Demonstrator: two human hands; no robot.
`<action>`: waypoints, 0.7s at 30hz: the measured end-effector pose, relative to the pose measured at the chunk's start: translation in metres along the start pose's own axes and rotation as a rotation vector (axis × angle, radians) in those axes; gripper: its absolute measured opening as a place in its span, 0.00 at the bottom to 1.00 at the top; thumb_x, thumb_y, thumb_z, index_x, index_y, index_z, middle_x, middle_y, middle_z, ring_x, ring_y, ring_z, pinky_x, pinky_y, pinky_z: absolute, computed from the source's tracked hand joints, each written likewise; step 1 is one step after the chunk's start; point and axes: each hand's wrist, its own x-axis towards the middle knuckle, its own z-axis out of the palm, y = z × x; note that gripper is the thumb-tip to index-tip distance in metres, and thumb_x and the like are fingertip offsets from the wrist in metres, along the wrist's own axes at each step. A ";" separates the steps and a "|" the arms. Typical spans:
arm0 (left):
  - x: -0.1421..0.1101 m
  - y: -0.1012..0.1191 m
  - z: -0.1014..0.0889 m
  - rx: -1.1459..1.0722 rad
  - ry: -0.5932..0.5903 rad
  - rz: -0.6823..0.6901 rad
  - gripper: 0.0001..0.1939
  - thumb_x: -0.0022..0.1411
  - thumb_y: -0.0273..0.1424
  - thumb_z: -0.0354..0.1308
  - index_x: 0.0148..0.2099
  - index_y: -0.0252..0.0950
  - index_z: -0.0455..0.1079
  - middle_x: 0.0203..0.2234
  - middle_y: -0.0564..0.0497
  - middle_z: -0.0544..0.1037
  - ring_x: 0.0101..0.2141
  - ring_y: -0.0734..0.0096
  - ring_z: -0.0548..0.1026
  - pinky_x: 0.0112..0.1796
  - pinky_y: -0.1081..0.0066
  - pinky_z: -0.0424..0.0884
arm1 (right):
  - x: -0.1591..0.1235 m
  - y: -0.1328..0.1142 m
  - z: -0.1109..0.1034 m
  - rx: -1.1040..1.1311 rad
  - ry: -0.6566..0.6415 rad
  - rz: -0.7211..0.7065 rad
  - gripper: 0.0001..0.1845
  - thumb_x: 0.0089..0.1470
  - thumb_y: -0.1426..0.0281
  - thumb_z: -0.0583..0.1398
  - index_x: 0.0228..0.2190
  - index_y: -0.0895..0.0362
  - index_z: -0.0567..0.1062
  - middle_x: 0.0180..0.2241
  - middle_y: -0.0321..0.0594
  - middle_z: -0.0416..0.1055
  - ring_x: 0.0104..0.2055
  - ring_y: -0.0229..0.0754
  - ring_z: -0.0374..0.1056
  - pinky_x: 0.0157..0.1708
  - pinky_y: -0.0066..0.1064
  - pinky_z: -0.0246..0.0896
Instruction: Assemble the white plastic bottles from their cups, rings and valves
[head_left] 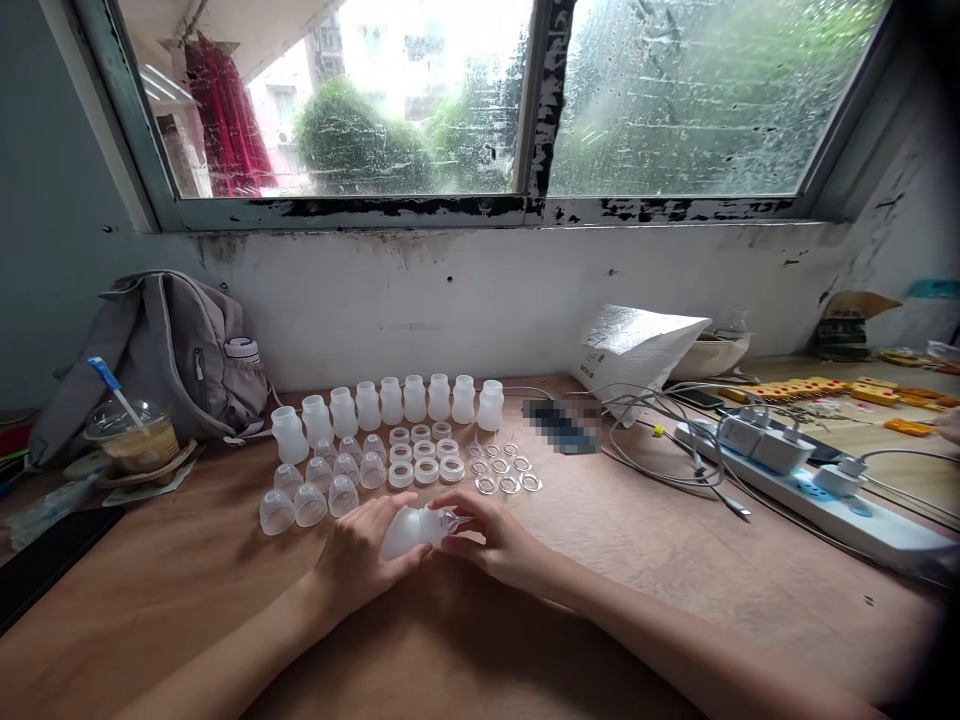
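Observation:
A frosted baby bottle (pixel 405 533) lies tilted on its side just above the table, its mouth toward the right. My left hand (pixel 364 545) is wrapped round its body. At the mouth, the fingers of my right hand (pixel 491 540) close on a clear bottle teat (pixel 452 521); whether the teat is seated on the neck I cannot tell. Beyond my hands stands a row of upright frosted bottles (pixel 415 400). In front of them are clear domed caps (pixel 310 505), white collar rings (pixel 426 471) and more clear teats (pixel 508 484), each group in rows.
At left are a grey backpack (pixel 169 350), an iced drink cup (pixel 139 440) and a black phone (pixel 52 560). To the right are a white pouch (pixel 637 350), tangled cables (pixel 675 440) and a power strip (pixel 817 500). A wall with a window (pixel 705 100) rises behind.

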 end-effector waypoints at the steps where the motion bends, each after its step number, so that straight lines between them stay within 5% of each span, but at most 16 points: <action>1: 0.000 -0.001 0.000 -0.014 -0.010 -0.004 0.19 0.54 0.39 0.54 0.48 0.38 0.62 0.35 0.49 0.75 0.35 0.66 0.74 0.34 0.70 0.72 | 0.001 0.001 -0.001 0.038 -0.013 0.011 0.15 0.49 0.67 0.59 0.40 0.55 0.67 0.41 0.41 0.65 0.40 0.39 0.64 0.40 0.32 0.62; 9: 0.002 0.001 -0.006 -0.111 -0.046 -0.059 0.15 0.52 0.36 0.56 0.44 0.39 0.65 0.35 0.51 0.74 0.33 0.69 0.74 0.32 0.72 0.72 | 0.001 0.004 -0.003 0.309 -0.049 0.112 0.19 0.43 0.64 0.63 0.37 0.56 0.65 0.37 0.38 0.66 0.39 0.38 0.64 0.38 0.30 0.62; 13: 0.002 0.004 -0.007 -0.159 -0.040 -0.073 0.15 0.52 0.36 0.56 0.44 0.39 0.65 0.35 0.51 0.74 0.33 0.69 0.74 0.32 0.72 0.72 | 0.002 0.007 -0.001 0.244 -0.041 0.200 0.20 0.47 0.58 0.59 0.37 0.57 0.64 0.29 0.36 0.68 0.29 0.36 0.68 0.28 0.28 0.65; 16: 0.002 0.006 -0.006 -0.154 -0.032 -0.066 0.15 0.52 0.36 0.56 0.44 0.39 0.65 0.35 0.51 0.74 0.33 0.69 0.74 0.34 0.72 0.72 | 0.002 0.012 -0.001 0.111 -0.042 0.318 0.21 0.51 0.52 0.51 0.30 0.59 0.65 0.18 0.31 0.64 0.14 0.30 0.60 0.11 0.20 0.54; 19: 0.002 0.007 -0.006 -0.126 -0.045 -0.058 0.15 0.53 0.36 0.55 0.44 0.40 0.65 0.35 0.52 0.74 0.34 0.69 0.74 0.34 0.73 0.72 | 0.002 0.011 -0.003 -0.044 -0.052 0.330 0.25 0.53 0.51 0.47 0.24 0.59 0.65 0.17 0.31 0.62 0.11 0.27 0.54 0.07 0.18 0.44; 21: 0.003 0.008 -0.006 -0.104 -0.063 -0.074 0.15 0.54 0.36 0.54 0.45 0.41 0.65 0.36 0.52 0.74 0.35 0.70 0.74 0.33 0.73 0.72 | 0.002 0.005 -0.006 -0.066 -0.051 0.318 0.22 0.52 0.52 0.49 0.28 0.59 0.67 0.20 0.32 0.64 0.13 0.28 0.57 0.07 0.17 0.46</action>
